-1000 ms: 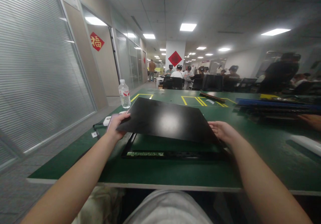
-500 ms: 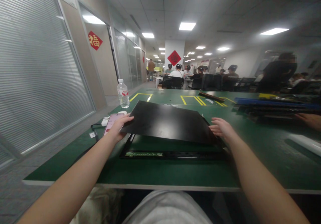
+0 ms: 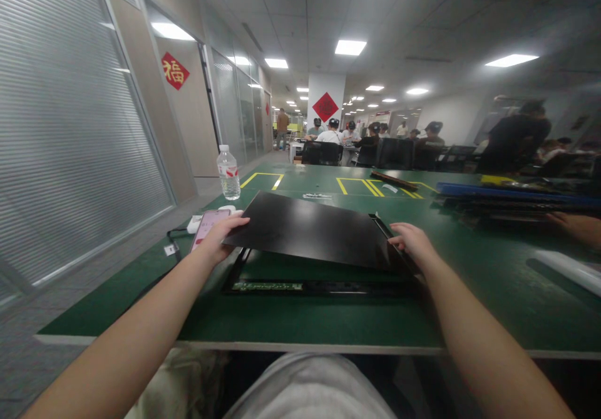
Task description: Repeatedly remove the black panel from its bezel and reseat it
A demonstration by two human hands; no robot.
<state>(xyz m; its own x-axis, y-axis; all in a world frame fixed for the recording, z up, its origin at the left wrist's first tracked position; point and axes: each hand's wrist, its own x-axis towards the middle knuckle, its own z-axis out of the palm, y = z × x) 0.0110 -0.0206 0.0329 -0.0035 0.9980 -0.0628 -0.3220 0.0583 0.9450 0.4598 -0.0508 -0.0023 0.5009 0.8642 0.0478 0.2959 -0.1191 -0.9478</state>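
A flat, black, slightly glossy screen panel (image 3: 300, 228) is tilted above a thin black frame (image 3: 357, 289) on the green table. My left hand (image 3: 222, 237) grips the panel's left edge, thumb on top and the other fingers beneath. My right hand (image 3: 413, 243) has its fingers curled on the frame's right side, close to the panel's right edge; its fingertips are partly hidden. Along the frame's near side runs a strip of green circuit board (image 3: 267, 287). The panel covers most of the frame's far part.
Left of the panel are a phone (image 3: 209, 226), a cable (image 3: 173, 238) and a water bottle (image 3: 228, 173). Dark strips with a blue one (image 3: 507, 192) lie at right, near another person's hand (image 3: 575, 226). A white roll-like object (image 3: 568, 270) lies nearer. A brown strip (image 3: 393, 180) lies farther back.
My right hand's fingers have closed in and moved slightly left onto the frame's side, more of which now shows. The panel stays tilted in my left hand, nearly unmoved.
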